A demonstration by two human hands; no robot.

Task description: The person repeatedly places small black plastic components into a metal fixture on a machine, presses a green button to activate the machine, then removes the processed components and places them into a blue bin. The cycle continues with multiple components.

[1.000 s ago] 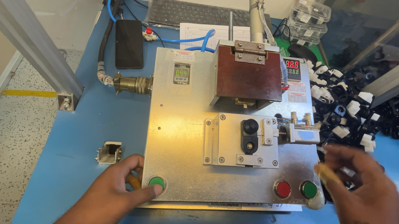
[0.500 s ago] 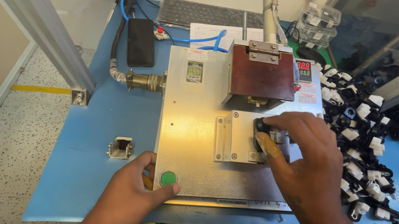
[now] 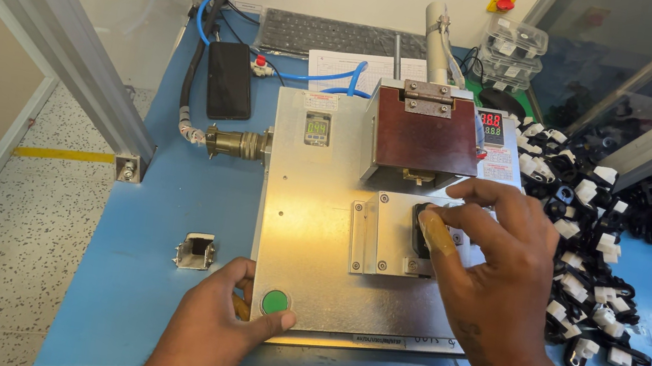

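Black plastic part [image 3: 423, 223] sits in the holder on the metal plate [image 3: 310, 232] of the small press, just below the brown press head [image 3: 426, 133]. The right hand [image 3: 494, 268] bends over it, thumb and fingers pinched on the part, seemingly seating it in the holder. The left hand [image 3: 223, 323] rests at the plate's front edge, fingers loosely curled and holding nothing, thumb tip touching the rim of the green button [image 3: 274, 302].

Loading looks like the step in hand: the part seems not yet let go. A sound next move calls for the part to lie flat in the holder and the right hand to be well away from the press head before the button is pushed.

More black parts with white tags [image 3: 593, 240] lie heaped on the blue tabletop [image 3: 149, 269] to the right.
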